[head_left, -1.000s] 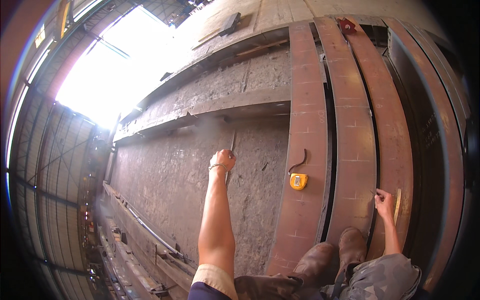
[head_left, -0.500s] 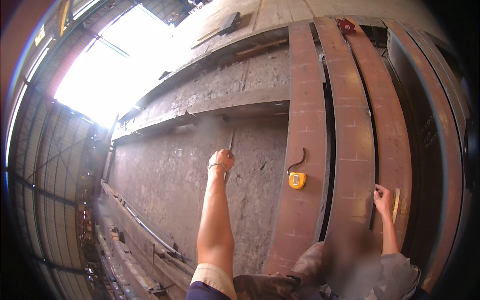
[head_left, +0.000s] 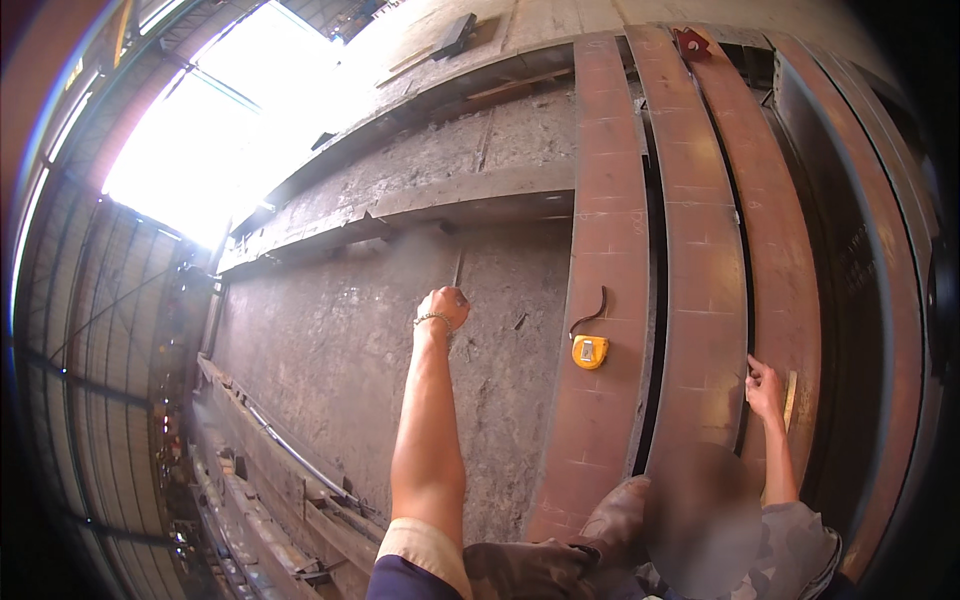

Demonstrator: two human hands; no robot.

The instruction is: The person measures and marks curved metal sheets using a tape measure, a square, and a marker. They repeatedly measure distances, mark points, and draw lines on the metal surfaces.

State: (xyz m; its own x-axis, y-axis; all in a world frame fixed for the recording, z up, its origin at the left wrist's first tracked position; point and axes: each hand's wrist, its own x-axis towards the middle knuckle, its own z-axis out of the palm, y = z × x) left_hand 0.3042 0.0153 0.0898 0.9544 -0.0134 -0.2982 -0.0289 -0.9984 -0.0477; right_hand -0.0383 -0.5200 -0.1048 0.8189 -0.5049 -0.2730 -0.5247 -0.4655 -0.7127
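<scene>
My left hand [head_left: 443, 306], with a bead bracelet at the wrist, is held out in a fist above the grey floor. A small dark spot shows at the curled fingers; whether they grip anything I cannot make out. My right hand does not show. To the right of my fist, a yellow tape measure [head_left: 590, 351] with a dark wrist strap [head_left: 597, 310] rests on the nearest rusty steel beam [head_left: 608, 250]. Another person's hand [head_left: 765, 389], beyond a camouflage sleeve [head_left: 800, 540], reaches the edge of the middle beam [head_left: 703, 330] with a finger extended.
Pale layout marks cross the beams, with dark gaps between them. A red metal piece [head_left: 692, 44] sits at their far end. Beside the other person's hand lies a narrow yellowish strip [head_left: 790, 400]. Wooden lengths and a pipe [head_left: 300, 455] run along the lower left.
My view has shifted slightly, moving the tape measure and beams a little up and left. My fist stays raised. The other person's finger now extends more along the beam edge.
</scene>
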